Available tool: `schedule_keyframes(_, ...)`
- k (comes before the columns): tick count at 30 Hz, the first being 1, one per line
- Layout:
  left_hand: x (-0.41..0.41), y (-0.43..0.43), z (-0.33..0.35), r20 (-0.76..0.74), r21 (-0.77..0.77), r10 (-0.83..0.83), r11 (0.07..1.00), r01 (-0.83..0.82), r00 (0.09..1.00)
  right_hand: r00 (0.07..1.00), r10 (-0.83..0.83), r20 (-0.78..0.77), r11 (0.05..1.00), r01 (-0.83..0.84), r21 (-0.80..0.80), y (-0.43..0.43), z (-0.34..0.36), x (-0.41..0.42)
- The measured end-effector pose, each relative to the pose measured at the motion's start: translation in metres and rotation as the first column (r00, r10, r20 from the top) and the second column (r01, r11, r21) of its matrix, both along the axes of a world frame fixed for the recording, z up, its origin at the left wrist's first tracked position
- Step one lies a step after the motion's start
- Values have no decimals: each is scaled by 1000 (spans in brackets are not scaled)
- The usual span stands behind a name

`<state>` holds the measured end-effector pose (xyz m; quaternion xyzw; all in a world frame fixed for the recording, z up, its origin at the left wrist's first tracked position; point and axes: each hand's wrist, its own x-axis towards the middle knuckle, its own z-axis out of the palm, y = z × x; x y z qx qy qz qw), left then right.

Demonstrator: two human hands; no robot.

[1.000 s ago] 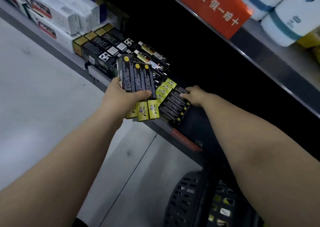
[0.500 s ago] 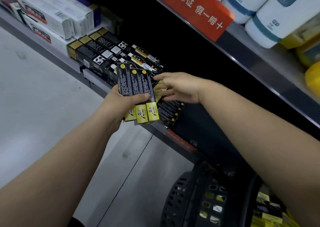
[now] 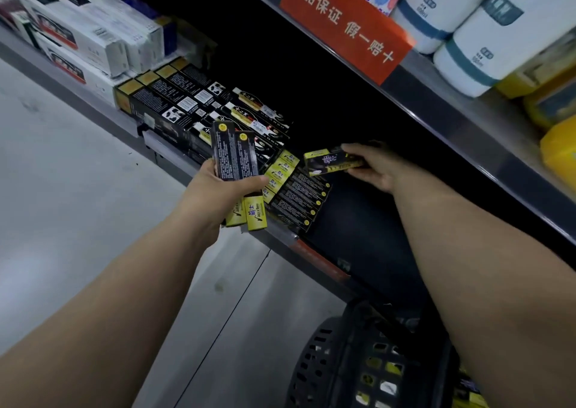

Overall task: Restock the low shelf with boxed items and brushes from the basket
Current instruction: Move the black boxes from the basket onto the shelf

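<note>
Head view: right hand [image 3: 372,169] fingers [image 3: 355,149] pinch one box [image 3: 327,162] above row [image 3: 296,195]; left hand [image 3: 215,191] clutches pair [image 3: 235,155], fanned. Risk: pair slips to floor [image 3: 78,208], or landing box skews row.

Pale grey floor [image 3: 62,220] below a metal upper shelf [image 3: 452,102] carrying an orange sign [image 3: 346,27], dim light

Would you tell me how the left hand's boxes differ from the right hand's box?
The left hand grips two boxes; the right hand holds one box. The two boxes stand upright, text side showing; the one box lies sideways over the shelf. All are black and yellow.
</note>
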<state>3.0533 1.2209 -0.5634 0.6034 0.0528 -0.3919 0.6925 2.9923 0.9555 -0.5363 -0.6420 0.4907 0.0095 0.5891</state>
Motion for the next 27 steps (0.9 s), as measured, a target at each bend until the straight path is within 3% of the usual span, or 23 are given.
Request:
schedule_keyframes(3,-2,-3,-2,1,8,-14,1000,14,1000,971,-201,132,976,210,-54,-7,-21,8)
schedule_keyframes(5,-2,-4,-4,-1,15,-13,1000,13,1000,952,-252,172,962,267,-66,-7,-33,17)
schedule_keyframes(8,-3,-5,-7,-5,22,-18,1000,18,1000,997,-43,-61,973,28,-228,-1,-55,26)
schedule_keyframes(10,-2,-5,-8,-12,28,-18,999,18,1000,959,100,-265,898,-202,-390,2,-65,26)
schedule_keyframes(12,-1,-5,-8,-20,24,-12,1000,12,1000,847,227,-482,746,-469,-473,6,-67,27)
schedule_keyframes(14,-1,-4,-6,-27,0,-5,1000,5,1000,718,288,-633,606,-649,-460,10,-66,30)
schedule_keyframes(17,-2,-4,-4,-41,-27,-1,1000,0,999,589,339,-734,499,-774,-390,16,-65,33)
schedule_keyframes(21,-5,-4,-2,-105,-58,-5,998,-1,994,325,326,-888,369,-908,-197,27,-56,34)
schedule_keyframes(22,-5,-3,-1,-126,-64,-4,998,-4,992,304,324,-896,339,-921,-190,32,-48,36)
schedule_keyframes(24,-4,-1,-1,-155,-63,3,998,-13,988,376,491,-786,356,-910,-213,46,-27,42)
schedule_keyframes(26,-4,0,-1,-143,-54,-5,999,-2,990,508,752,-420,504,-854,-131,70,-2,44)
schedule_keyframes(27,-4,0,1,-126,-55,-19,998,12,992,569,797,-203,577,-816,-20,83,8,43)
